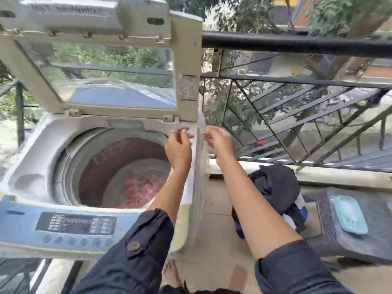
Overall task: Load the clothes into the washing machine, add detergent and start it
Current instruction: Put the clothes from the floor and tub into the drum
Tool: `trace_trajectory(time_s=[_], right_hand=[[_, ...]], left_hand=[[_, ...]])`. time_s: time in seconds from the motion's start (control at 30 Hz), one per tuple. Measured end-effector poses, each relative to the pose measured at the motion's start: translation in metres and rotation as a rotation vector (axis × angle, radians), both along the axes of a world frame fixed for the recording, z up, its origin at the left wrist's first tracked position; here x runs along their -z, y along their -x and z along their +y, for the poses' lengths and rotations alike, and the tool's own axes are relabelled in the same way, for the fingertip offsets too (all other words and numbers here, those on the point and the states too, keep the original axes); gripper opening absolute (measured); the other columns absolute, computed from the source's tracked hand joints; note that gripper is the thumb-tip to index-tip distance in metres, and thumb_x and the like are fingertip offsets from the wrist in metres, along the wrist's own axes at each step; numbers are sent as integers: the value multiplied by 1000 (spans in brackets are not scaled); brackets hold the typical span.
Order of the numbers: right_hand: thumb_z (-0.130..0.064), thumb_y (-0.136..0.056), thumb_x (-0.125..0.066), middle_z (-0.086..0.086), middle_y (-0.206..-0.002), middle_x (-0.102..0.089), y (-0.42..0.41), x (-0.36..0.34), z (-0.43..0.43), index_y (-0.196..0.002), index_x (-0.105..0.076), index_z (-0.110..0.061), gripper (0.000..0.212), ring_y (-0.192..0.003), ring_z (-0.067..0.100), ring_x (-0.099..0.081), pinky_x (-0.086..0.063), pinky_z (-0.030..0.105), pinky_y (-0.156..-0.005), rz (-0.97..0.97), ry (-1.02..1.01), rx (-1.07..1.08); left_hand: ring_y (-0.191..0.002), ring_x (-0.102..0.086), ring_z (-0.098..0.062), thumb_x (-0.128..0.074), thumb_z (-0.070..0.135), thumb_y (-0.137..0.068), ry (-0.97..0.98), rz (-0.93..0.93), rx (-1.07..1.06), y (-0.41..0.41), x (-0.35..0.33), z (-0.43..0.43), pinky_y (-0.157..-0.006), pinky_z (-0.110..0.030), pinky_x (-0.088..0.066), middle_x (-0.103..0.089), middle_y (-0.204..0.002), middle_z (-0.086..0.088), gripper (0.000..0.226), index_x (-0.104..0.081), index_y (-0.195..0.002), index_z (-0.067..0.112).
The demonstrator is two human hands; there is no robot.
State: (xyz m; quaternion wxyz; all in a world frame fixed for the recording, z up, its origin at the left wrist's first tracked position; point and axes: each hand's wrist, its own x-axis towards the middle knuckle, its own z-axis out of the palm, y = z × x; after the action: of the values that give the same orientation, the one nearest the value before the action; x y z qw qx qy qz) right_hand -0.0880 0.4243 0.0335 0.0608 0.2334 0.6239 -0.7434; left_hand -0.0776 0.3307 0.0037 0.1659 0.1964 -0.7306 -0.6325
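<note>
The top-loading washing machine (31,172) stands at the left with its lid (118,81) raised upright. A red-pink garment (142,189) lies at the bottom of the drum. My left hand (179,146) and my right hand (218,143) are raised above the machine's right rim. Both pinch the top edge of a thin translucent white sheet (200,187), cloth or plastic, which hangs down along the machine's right side. A heap of dark clothes (275,187) with some blue and white fabric lies on the floor to the right.
The blue control panel (76,224) with buttons runs along the machine's front. A dark wicker stool (331,245) at the right carries a teal tray (349,214). A black metal railing (297,42) borders the balcony behind. My bare feet stand on the tiled floor.
</note>
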Motion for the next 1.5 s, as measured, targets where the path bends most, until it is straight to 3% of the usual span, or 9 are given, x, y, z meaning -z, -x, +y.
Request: trace_trajectory(time_s=[0.17,0.43,0.57,0.73,0.9,1.2,1.3,1.4,1.5], right_hand=[[-15,-88,-58,-5,-74,-60,-1,13,102,-70,-57,-24,21,-72,7,-54,-36,21,-62,23,-44,126],[-15,-84,-60,-11,-72,-58,-9,60,248,-74,-63,-25,14,-70,5,-50,-37,17,-58,-66,-188,231],[-22,-84,-63,-9,-76,-59,-12,95,296,-88,-67,-20,6,-70,6,-50,-38,21,-61,-144,-232,328],[-23,-83,-68,-2,-99,-63,-12,174,331,-106,-66,-8,27,-94,13,-56,-40,21,-79,-189,-212,422],[-35,-83,-68,0,-133,-53,-17,278,355,-129,-54,-17,50,-121,19,-49,-40,29,-95,-315,-219,420],[-63,-68,-70,10,-159,9,-12,419,372,-149,-3,-41,108,-145,39,-9,-24,52,-115,-543,-277,252],[-65,-65,-71,12,-156,24,-2,445,364,-148,3,-43,113,-144,46,5,-19,60,-114,-635,-394,121],[-50,-78,-70,11,-157,19,-2,459,358,-141,-33,-36,75,-143,45,10,-21,63,-111,-650,-499,100],[-35,-91,-58,7,-160,0,-4,457,355,-132,-49,-23,43,-145,39,-1,-21,61,-112,-608,-540,238]], left_hand=[[-80,-67,-29,-46,23,-93,-49,-46,99,-1,20,98,-73,-32,-50,-66,-73,5,14,-60,-96,22],[-95,-58,-14,-51,25,-94,-3,-240,108,10,63,214,-84,-26,-41,-66,-107,1,22,-58,-114,18],[-116,-53,-19,-56,38,-90,28,-288,178,22,101,245,-98,-37,-43,-59,-123,0,35,-54,-122,24],[-136,-35,-23,-58,53,-85,102,-373,284,40,174,269,-111,-49,-29,-39,-144,-4,63,-39,-140,29],[-146,-16,-26,-62,56,-82,34,-493,312,51,265,294,-118,-46,-19,-17,-157,-8,83,-24,-150,26],[-146,2,-41,-63,78,-61,45,-902,443,77,415,319,-118,-55,-9,16,-158,-13,117,4,-149,41],[-147,-5,-30,-67,72,-62,69,-950,569,82,447,321,-119,-50,-11,-1,-159,-7,109,-20,-150,29],[-124,-48,-22,-63,49,-82,13,-873,617,80,463,326,-110,-40,-36,-49,-138,-1,58,-54,-129,16],[-115,-54,-32,-45,37,-95,14,-780,526,69,459,332,-103,-44,-43,-58,-126,-10,40,-57,-124,12]])
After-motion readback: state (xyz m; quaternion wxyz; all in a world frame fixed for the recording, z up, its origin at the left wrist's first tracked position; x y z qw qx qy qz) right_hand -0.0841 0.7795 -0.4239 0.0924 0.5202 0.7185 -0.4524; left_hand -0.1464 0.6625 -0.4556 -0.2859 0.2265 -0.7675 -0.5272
